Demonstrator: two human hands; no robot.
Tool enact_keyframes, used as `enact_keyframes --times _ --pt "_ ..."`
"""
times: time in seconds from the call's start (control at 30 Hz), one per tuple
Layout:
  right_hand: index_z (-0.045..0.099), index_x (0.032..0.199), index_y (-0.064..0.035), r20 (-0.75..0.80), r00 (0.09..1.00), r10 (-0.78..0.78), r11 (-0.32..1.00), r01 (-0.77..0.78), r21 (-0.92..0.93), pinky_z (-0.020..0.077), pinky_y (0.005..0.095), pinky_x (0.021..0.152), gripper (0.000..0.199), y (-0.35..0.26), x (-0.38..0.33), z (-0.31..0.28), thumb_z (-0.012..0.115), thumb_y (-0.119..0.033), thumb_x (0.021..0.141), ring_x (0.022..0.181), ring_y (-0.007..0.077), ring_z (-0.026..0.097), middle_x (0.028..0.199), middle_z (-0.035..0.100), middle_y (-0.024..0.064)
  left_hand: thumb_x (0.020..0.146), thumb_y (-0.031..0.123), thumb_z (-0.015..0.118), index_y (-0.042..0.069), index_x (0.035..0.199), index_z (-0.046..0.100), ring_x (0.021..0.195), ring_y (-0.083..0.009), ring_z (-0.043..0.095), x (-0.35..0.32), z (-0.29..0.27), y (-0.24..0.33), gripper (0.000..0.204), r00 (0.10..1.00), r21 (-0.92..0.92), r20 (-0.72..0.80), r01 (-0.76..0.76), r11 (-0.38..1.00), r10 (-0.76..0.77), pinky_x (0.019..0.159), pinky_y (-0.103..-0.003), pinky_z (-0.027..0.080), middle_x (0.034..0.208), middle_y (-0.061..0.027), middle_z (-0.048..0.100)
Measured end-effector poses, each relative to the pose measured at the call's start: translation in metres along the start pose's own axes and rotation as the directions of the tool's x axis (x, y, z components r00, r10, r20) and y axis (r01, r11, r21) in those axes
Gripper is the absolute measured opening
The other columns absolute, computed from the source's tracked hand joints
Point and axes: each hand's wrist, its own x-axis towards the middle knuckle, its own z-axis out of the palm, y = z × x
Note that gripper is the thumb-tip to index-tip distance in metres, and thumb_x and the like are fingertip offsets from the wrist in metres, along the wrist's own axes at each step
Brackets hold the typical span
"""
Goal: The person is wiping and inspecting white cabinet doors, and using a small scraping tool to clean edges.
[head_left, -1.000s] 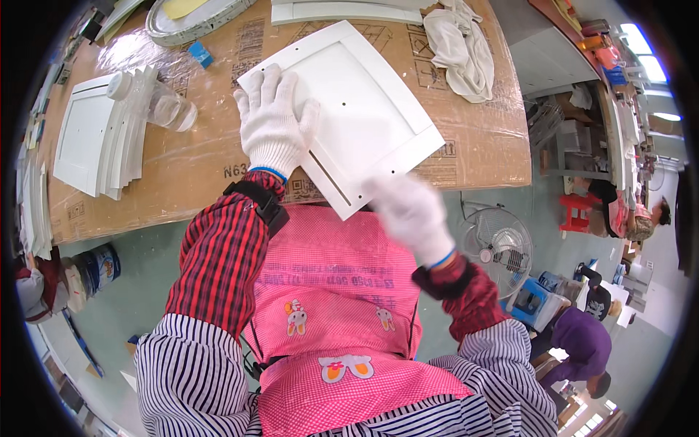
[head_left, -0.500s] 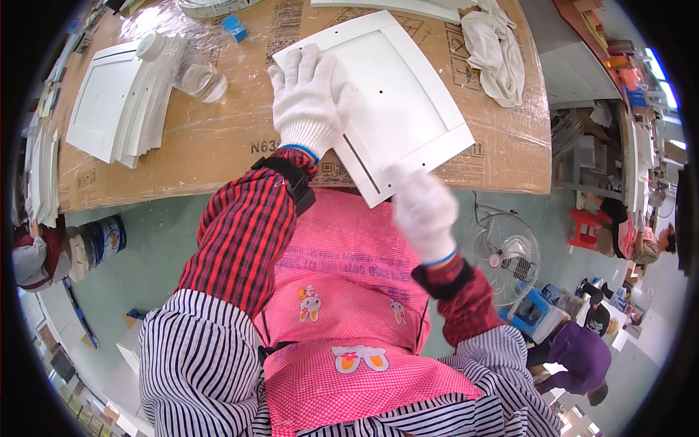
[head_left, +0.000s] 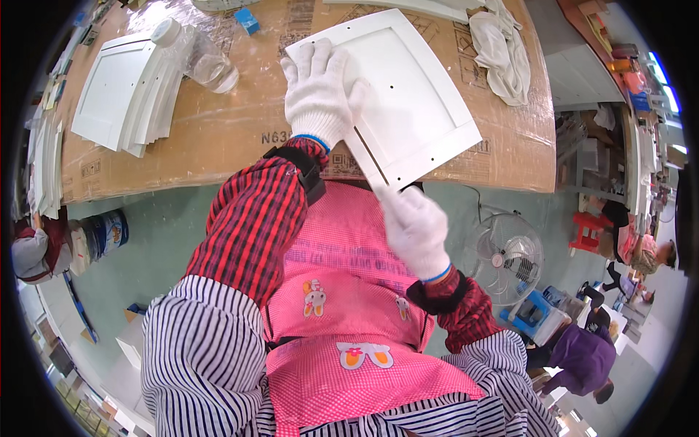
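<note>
A white framed panel [head_left: 415, 95] with a curved edge, several small dark holes and a narrow slot lies on the cardboard-covered table, its near corner reaching the front edge. My left hand [head_left: 317, 91], in a white knitted glove, rests with fingers stretched on the panel's left border. My right hand [head_left: 416, 229], gloved alike, is closed at the panel's near corner, just past the table edge. Its fingertips meet the corner beside the slot; whatever they may hold is hidden.
Left on the table [head_left: 218, 156] are a fanned stack of white panels [head_left: 116, 95] and a clear bottle [head_left: 207, 65]. A small blue block [head_left: 247, 22] sits farther back. A crumpled white cloth [head_left: 499, 54] lies at right. A floor fan [head_left: 506, 258] stands below the table's right side.
My right hand has moved left, from the panel's near right edge to its near corner. My left hand keeps its place on the panel. The whole view has shifted slightly.
</note>
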Motion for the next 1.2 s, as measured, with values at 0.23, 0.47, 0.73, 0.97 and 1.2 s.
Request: enact_keyframes --times 0.23,0.47,0.73,0.97,1.2 --pt "0.076 0.113 -0.0161 -0.104 0.995 0.006 0.991 -0.020 -0.135 0.0569 0.0390 0.068 0.024 0.027 0.009 -0.013 0.069 -0.009 0.091 0.080 0.0293 0.072 0.097 0.073 0.0057 0.095 0.049 0.065 0.011 0.148 0.057 0.157 -0.0370 0.031 -0.002 0.004 -0.003 0.066 1.000 0.033 0.027 0.010 0.999 -0.010 0.131 -0.058 0.016 0.165 -0.0137 0.044" --pt "0.075 0.113 -0.0152 -0.055 0.998 0.022 0.982 -0.032 -0.187 0.0578 0.0413 0.069 0.024 0.024 0.006 -0.011 0.066 -0.009 0.092 0.083 0.0312 0.073 0.102 0.073 0.0060 0.096 0.053 0.063 0.015 0.151 0.056 0.159 -0.0372 0.027 0.001 0.000 -0.018 0.068 0.993 0.049 0.115 -0.022 0.999 0.016 0.131 -0.056 0.017 0.168 -0.0142 0.040" --pt "0.075 0.115 -0.0143 0.005 0.994 0.111 0.970 -0.107 -0.220 0.0576 0.0436 0.069 0.022 0.017 0.005 -0.012 0.064 -0.013 0.096 0.082 0.0324 0.073 0.099 0.073 0.0067 0.078 0.068 0.079 0.022 0.161 0.044 0.163 -0.0408 0.015 0.013 -0.060 -0.036 0.101 0.770 -0.005 0.588 -0.303 0.953 0.248 0.131 -0.056 0.020 0.176 -0.0128 0.024" --pt "0.074 0.111 -0.0163 -0.046 0.997 0.070 0.976 -0.078 -0.203 0.0562 0.0430 0.066 0.019 0.028 0.007 -0.010 0.065 -0.013 0.095 0.080 0.0311 0.072 0.094 0.071 0.0058 0.073 0.072 0.082 0.028 0.163 0.042 0.164 -0.0419 0.008 0.009 -0.053 -0.041 0.107 0.785 -0.044 0.570 -0.265 0.963 0.242 0.131 -0.058 0.018 0.177 -0.0103 0.020" --pt "0.075 0.112 -0.0163 -0.055 0.995 0.089 0.967 -0.099 -0.234 0.0566 0.0427 0.067 0.019 0.021 0.008 -0.012 0.066 -0.014 0.095 0.080 0.0313 0.072 0.093 0.071 0.0056 0.072 0.073 0.082 0.030 0.163 0.042 0.164 -0.0419 0.005 0.008 -0.052 -0.041 0.108 0.794 -0.055 0.556 -0.262 0.964 0.247 0.131 -0.059 0.018 0.177 -0.0077 0.019"
